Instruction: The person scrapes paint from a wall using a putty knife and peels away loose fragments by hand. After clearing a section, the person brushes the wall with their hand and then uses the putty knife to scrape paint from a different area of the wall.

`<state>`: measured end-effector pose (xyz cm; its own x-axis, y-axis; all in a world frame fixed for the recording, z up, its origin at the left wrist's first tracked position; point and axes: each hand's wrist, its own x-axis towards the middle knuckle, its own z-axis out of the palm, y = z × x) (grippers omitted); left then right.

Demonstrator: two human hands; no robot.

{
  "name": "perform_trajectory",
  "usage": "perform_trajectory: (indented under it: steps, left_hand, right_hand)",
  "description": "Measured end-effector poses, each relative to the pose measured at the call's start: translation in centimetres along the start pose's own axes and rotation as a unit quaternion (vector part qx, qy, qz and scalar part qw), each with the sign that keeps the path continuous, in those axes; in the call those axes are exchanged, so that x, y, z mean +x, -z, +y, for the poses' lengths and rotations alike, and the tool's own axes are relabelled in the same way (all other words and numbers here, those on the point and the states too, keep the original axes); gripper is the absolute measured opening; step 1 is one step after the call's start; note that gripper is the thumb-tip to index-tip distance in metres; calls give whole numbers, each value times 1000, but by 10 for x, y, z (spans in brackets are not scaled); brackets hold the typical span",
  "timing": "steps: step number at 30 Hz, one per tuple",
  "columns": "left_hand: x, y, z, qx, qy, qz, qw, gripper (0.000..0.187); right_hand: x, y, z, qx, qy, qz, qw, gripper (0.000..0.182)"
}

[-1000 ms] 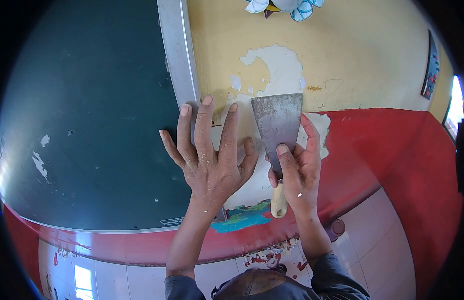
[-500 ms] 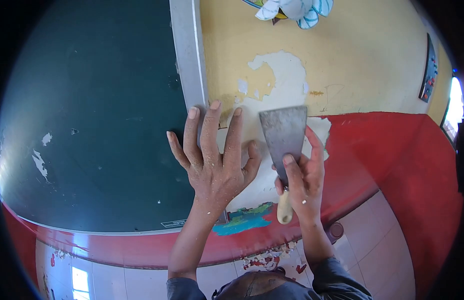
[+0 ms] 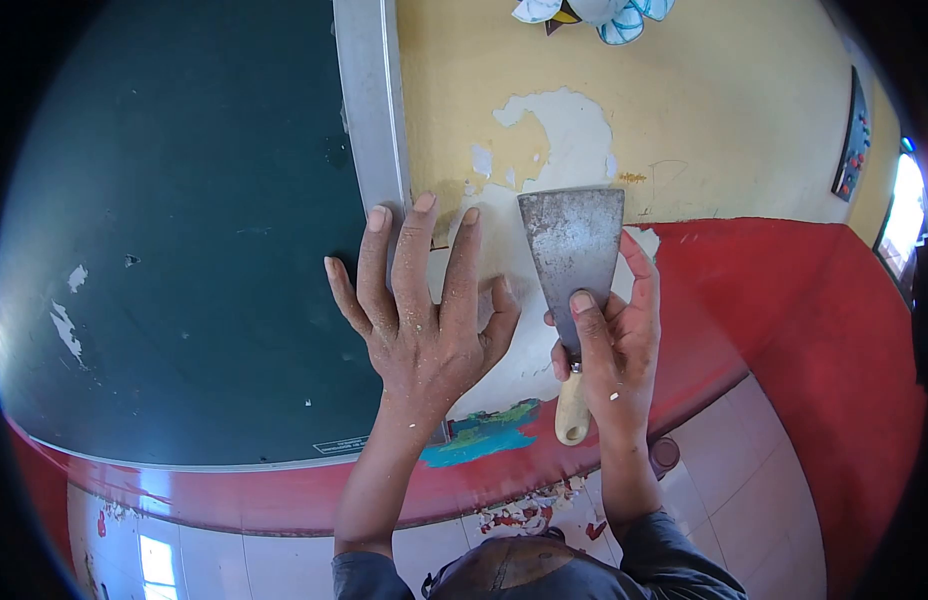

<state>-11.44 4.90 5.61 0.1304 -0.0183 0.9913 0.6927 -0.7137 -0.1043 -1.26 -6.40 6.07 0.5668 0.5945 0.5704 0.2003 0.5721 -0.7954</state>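
My right hand grips a putty knife, its thumb on the flat of the blade and its forefinger along the blade's side. The tool's pale handle points down. Its wide, worn metal edge lies over the lower end of a bare white patch in the yellow paint. My left hand is spread with fingers apart, over the grey frame of a dark green board and the scraped wall beside it. Dust and small flakes cling to both hands. Whether the left palm presses on the wall is hard to tell.
The dark green board fills the left side. Red paint covers the lower wall, with a turquoise patch below my left hand. Paint chips litter the tiled floor near a round brown object. A paper flower hangs above.
The putty knife has moved slightly up the wall in my right hand, its blade now seen flatter and larger. My left hand stays spread in nearly the same place.
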Motion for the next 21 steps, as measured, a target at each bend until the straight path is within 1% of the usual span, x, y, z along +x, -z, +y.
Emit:
perform_trajectory:
  steps: [4, 7, 10, 15, 16, 19, 20, 21]
  left_hand:
    - [0, -1, 1, -3, 3, 3, 1000, 47]
    - [1, 0, 2, -9, 4, 0, 1000, 46]
    - [1, -1, 0, -10, 0, 8, 1000, 45]
    - [0, 1, 0, -14, 3, 0, 1000, 44]
    - [0, 1, 0, -11, 1, -1, 1000, 44]
    - [0, 0, 0, -1, 1, 2, 1000, 45]
    - [0, 0, 0, -2, 2, 0, 1000, 45]
    - [0, 0, 0, -5, 3, -3, 1000, 45]
  right_hand:
    - [2, -5, 4, 1, 27, 17, 999, 52]
    - [1, -5, 0, 10, 33, 9, 999, 52]
    - [-1, 0, 1, -32, 12, 26, 999, 52]
    - [0, -1, 3, 1, 40, -4, 999, 53]
    - [0, -1, 4, 3, 47, -8, 999, 53]
    - [3, 0, 6, -55, 99, 36, 993, 51]
    - [8, 6, 8, -67, 118, 5, 991, 51]
    - [11, 8, 10, -70, 123, 1, 990, 51]
